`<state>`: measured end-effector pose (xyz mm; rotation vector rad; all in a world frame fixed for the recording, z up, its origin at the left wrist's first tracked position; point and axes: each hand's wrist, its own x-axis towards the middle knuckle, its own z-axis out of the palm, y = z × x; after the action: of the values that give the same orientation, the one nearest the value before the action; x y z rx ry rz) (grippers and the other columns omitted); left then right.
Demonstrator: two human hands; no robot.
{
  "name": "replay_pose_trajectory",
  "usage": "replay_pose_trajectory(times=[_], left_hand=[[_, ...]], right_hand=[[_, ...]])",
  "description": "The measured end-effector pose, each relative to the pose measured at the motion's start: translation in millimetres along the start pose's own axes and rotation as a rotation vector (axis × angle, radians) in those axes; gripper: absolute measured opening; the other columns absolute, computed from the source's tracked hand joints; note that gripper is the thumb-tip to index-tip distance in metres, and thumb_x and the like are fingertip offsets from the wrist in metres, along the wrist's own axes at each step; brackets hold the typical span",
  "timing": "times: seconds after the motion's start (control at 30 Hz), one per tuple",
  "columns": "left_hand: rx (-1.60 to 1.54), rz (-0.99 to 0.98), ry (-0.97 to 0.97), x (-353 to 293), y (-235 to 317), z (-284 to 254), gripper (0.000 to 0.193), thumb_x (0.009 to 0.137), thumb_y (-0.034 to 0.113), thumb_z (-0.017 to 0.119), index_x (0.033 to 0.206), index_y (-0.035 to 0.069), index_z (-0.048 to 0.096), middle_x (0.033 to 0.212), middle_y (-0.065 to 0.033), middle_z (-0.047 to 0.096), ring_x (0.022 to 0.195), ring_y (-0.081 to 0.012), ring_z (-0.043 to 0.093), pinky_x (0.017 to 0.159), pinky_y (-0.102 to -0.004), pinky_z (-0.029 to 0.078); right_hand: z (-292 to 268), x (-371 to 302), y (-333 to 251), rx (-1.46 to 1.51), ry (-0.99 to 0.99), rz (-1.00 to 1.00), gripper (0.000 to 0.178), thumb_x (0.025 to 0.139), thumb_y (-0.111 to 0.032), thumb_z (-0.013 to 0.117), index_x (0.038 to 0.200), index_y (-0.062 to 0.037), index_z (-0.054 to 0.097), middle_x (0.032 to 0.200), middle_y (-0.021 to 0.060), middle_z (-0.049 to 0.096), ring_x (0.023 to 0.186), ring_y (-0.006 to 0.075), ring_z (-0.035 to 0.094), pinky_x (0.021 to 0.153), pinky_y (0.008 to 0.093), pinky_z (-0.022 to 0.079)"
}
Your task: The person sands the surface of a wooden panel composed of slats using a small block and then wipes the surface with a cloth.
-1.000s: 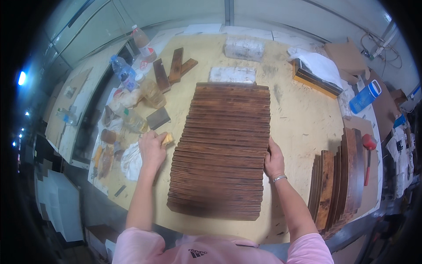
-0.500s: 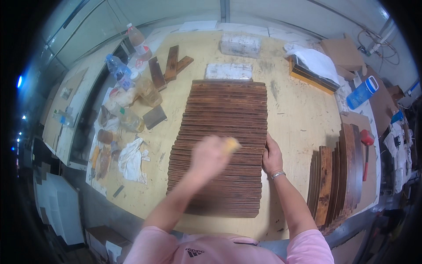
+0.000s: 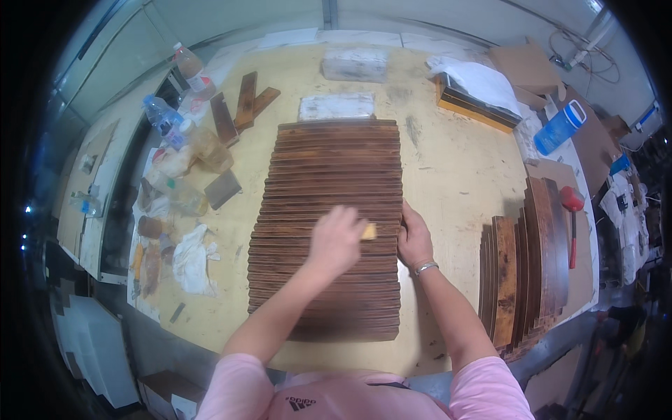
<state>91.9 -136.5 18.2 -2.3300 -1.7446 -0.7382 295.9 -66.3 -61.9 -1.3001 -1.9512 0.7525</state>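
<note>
Dark brown wooden strips point(image 3: 329, 164) lie side by side in a long row in the middle of the table, their grooved edges running crosswise. Over the row is my left hand point(image 3: 337, 241), closed on a small yellow pad point(image 3: 369, 232) that touches the wood. Whether the pad is sponge or folded sandpaper cannot be made out. At the row's right side, my right hand point(image 3: 416, 236) rests against the strip ends, fingers stretched along them and thumb apart. A bracelet circles that wrist.
White wrapped blocks point(image 3: 336, 106) stand behind the row. Bottles point(image 3: 206, 143), a white rag point(image 3: 194, 260) and loose wood pieces point(image 3: 245, 98) are at the left. To the right are more boards point(image 3: 521, 266), a red mallet point(image 3: 572, 199) and a blue bottle point(image 3: 560, 128).
My left hand stays over the strips with the pad, which now shows more squarely. The whole scene has shifted left and slightly up in view. My right hand keeps its place.
</note>
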Motion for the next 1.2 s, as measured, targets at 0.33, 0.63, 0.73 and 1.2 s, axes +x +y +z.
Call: replay_pose_trajectory(times=[0.33, 0.63, 0.73, 1.2], left_hand=[[-0.077, 0.049, -0.071, 17.6, 8.1, 7.7, 0.028, 0.074, 0.009, 0.076, 0.101, 0.014, 0.078, 0.087, -0.0027, 0.057, 0.085, -0.0231, 0.057, 0.068, -0.0371, 0.049], [-0.069, 0.002, -0.138, 15.8, -0.4, 3.7, 0.026, 0.074, 0.007, 0.075, 0.098, 0.014, 0.08, 0.085, -0.0021, 0.057, 0.086, -0.0228, 0.058, 0.069, -0.0373, 0.049], [-0.104, 0.067, -0.064, 25.4, 22.4, 8.7, 0.026, 0.075, 0.007, 0.074, 0.1, 0.014, 0.08, 0.087, -0.0024, 0.058, 0.086, -0.023, 0.058, 0.07, -0.0375, 0.049], [0.303, -0.515, -0.124, -105.8, -142.5, -113.4, 0.03, 0.076, 0.005, 0.075, 0.104, 0.015, 0.08, 0.087, -0.0062, 0.062, 0.088, -0.0287, 0.061, 0.079, -0.0421, 0.051]], right_hand=[[-7.1, 4.0, -12.3, 0.02, 0.03, 0.027, 0.054, 0.09, 0.003, 0.049, 0.142, -0.0087, 0.054, 0.115, 0.0234, 0.067, 0.108, 0.0406, 0.061, 0.098, 0.0465, 0.05], [-9.4, 2.1, -14.0, 0.046, 0.048, 0.001, 0.058, 0.089, 0.0, 0.051, 0.146, -0.0073, 0.051, 0.116, 0.023, 0.067, 0.111, 0.04, 0.061, 0.1, 0.0467, 0.05], [2.7, 0.3, 3.9, 0.01, 0.068, -0.003, 0.055, 0.091, 0.0, 0.05, 0.144, -0.0093, 0.053, 0.116, 0.0231, 0.067, 0.11, 0.0405, 0.061, 0.1, 0.0472, 0.05], [-11.5, 4.5, -18.3, 0.008, -0.034, 0.024, 0.065, 0.089, 0.003, 0.046, 0.153, -0.0085, 0.045, 0.137, 0.0231, 0.061, 0.125, 0.0384, 0.058, 0.111, 0.0433, 0.045]])
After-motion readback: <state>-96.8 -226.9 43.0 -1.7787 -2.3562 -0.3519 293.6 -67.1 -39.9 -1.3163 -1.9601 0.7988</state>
